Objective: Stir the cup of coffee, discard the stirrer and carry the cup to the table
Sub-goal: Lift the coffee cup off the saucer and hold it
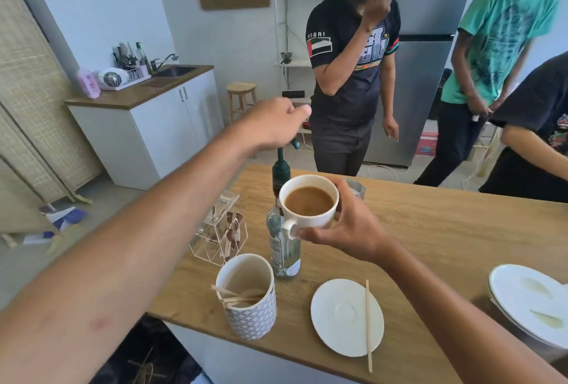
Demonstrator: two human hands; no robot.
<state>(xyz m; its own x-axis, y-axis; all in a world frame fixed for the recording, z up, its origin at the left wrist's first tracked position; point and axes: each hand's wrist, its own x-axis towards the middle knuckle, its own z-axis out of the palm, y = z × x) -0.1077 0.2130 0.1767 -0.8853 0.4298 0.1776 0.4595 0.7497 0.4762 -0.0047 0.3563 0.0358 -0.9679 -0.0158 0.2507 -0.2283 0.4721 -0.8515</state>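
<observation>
My right hand (344,227) holds a white cup of coffee (309,202) lifted above the wooden counter (430,230), fingers wrapped round its side near the handle. The coffee is light brown. My left hand (273,125) is stretched out forward above a green-capped pump bottle (281,221), fingers curled; I see nothing in it. A wooden stirrer (368,322) lies across an empty white saucer (341,319) at the counter's near edge.
A patterned holder (249,300) with wooden stirrers stands near the counter's front left. A clear acrylic box (218,230) and a small glass (355,188) sit behind. White plates (528,300) lie at right. Three people stand beyond the counter. A sink unit (147,119) is at back left.
</observation>
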